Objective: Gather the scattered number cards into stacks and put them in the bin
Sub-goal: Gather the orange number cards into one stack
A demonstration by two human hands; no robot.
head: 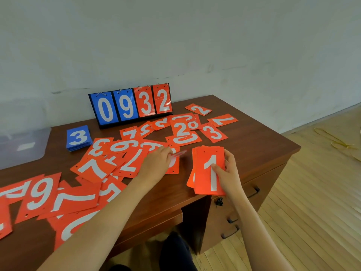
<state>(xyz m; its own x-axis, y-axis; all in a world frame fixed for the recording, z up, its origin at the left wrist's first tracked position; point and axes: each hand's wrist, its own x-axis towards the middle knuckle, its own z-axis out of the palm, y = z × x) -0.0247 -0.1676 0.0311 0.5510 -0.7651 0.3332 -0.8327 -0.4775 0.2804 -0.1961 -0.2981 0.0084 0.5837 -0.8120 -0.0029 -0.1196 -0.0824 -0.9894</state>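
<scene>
Red number cards (127, 165) with white digits lie scattered over most of the brown wooden desk (254, 145), so the bulk of the gathering is left. One blue stack (79, 138), a 3 on top, sits squared near the translucent plastic bin (11, 159) at the desk's left end; what the bin holds is unclear. The right hand (230, 173) grips a slightly fanned red stack (203, 178) topped by a 1, thumb across its face. The left hand (156, 163), fingers curled, pinches the edge of a blurred loose card (180, 153). The cards look thin, glossy and rectangular, with punched holes.
</scene>
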